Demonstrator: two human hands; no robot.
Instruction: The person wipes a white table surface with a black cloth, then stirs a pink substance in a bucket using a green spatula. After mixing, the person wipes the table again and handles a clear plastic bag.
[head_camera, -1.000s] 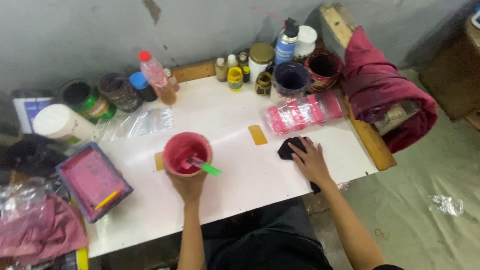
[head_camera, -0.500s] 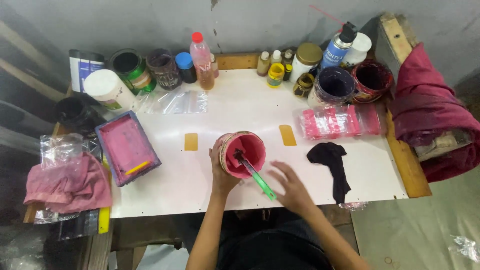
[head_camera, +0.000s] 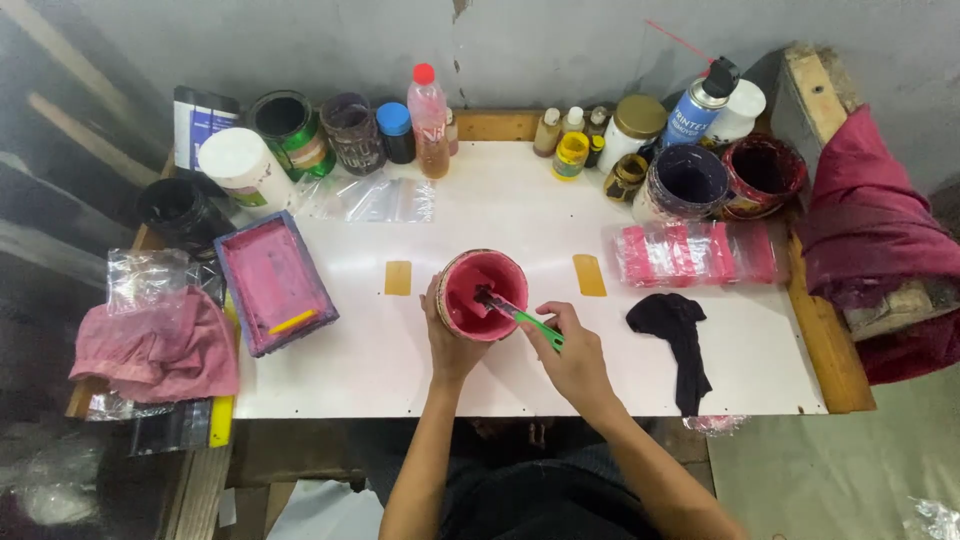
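Two hands engaged | my left hand fingers clamped round pink cup | my right hand fingers pinched on green stick, tip inside cup | black rag right of fingers

Seen from above, a left hand steadies a round pot of pink paint on a white table while the right hand dips a green-handled tool into it, a black cloth lying just right.
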